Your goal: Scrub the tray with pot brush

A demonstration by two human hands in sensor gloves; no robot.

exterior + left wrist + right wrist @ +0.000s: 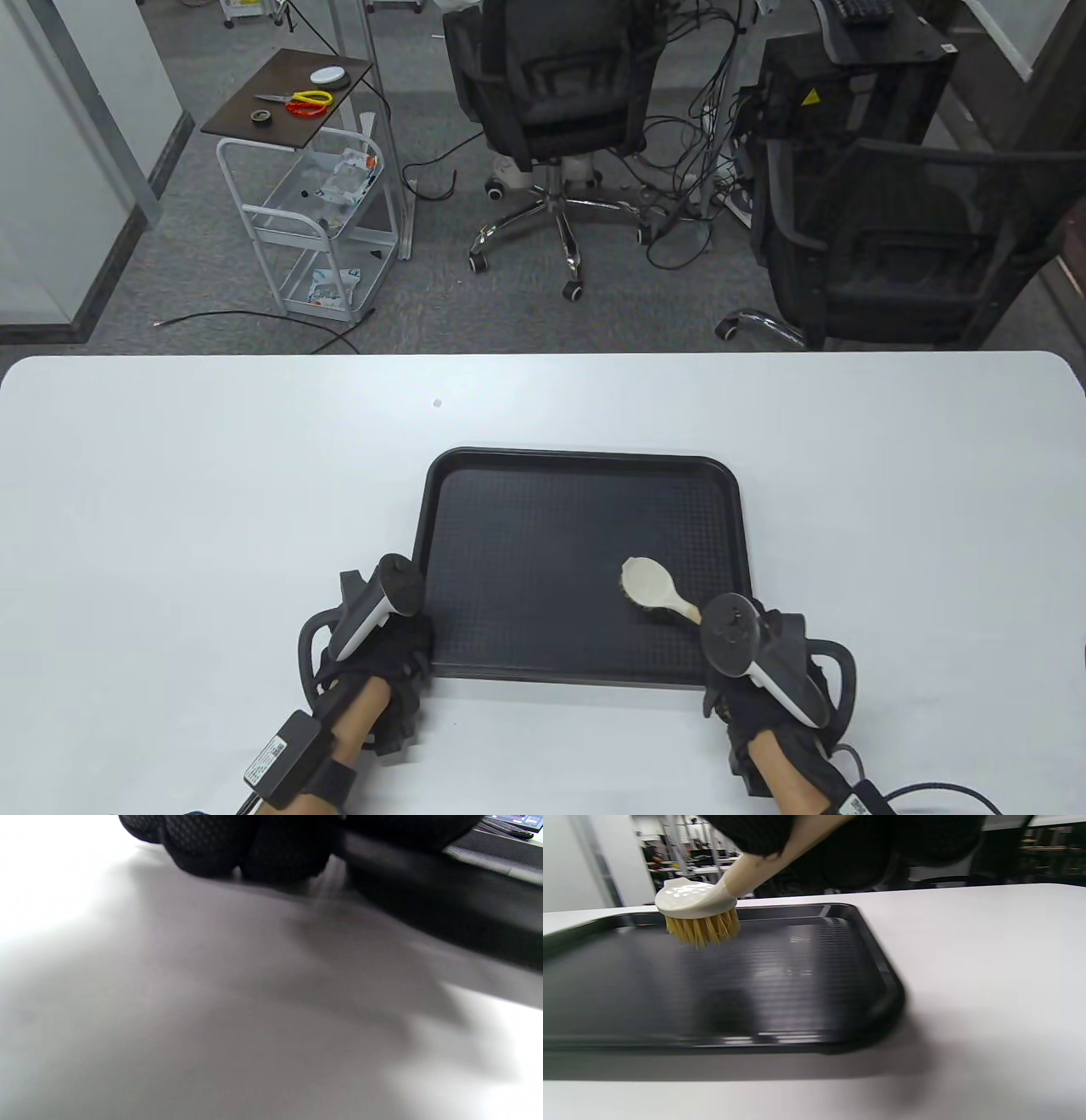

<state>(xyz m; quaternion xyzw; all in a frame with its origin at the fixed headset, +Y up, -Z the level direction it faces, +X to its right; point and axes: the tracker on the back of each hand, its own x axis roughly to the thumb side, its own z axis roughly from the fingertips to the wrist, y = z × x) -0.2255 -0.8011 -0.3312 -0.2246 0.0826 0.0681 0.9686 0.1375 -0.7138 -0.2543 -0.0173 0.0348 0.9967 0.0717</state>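
Table view, mid-scrub: your right hand (768, 671) grips the cream handle of the pot brush (649, 584), fingers wrapped closed around it, and the round head sits over the tray's floor toward its 4 o'clock corner. The black tray (585, 463) lies flat on the white table (170, 475), near its front edge and a little right of centre, well within your reach. Right wrist view shows the yellow bristles (702, 929) pointing down at the tray's ribbed floor, at or just above it; contact cannot be settled from here. The handle slants up into your glove, an angle that likely lets you bear down while you sweep. Your left hand (377, 649) rests at the tray's 8 o'clock corner, fingers curled down against the rim and table, holding nothing loose. That placement reads as a brace, so the tray does not slide under the brush strokes. Left wrist view is blurred, and shows only dark fingertips (250, 853) beside the tray's edge.
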